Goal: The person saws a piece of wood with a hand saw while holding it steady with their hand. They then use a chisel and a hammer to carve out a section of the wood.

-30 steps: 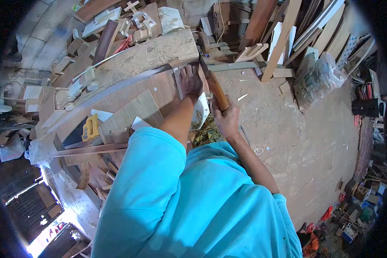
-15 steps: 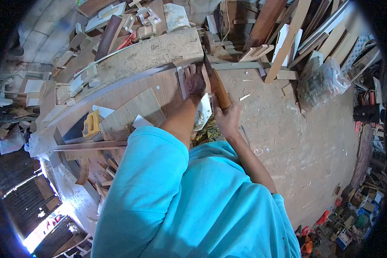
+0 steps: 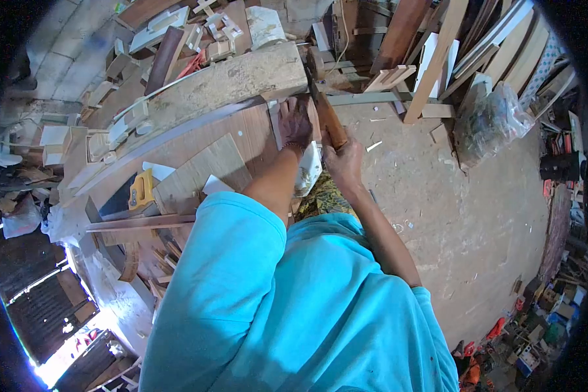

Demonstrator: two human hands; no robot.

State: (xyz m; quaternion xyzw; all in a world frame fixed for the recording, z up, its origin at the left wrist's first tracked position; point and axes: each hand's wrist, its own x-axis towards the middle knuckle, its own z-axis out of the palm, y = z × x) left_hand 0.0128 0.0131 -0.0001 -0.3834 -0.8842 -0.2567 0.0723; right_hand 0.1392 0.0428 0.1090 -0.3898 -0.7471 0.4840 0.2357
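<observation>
Your right hand (image 3: 344, 161) has moved forward, carrying the wooden-handled tool (image 3: 330, 122) farther from you than half a second ago. Its fingers close around the handle, the dark blade beside the near end of a thick, weathered beam (image 3: 228, 77). Your left hand (image 3: 295, 124) presses down on wood pieces at the worktop (image 3: 253, 127) edge, fingers nearly together. Left along that wood-grained surface lies a yellow-handled saw (image 3: 141, 189). To the right spreads a dusty, littered floor (image 3: 457, 222); beyond, planks (image 3: 434, 68) lean near a clear plastic bag (image 3: 496, 127), and a block wall (image 3: 53, 55) stands far left.
</observation>
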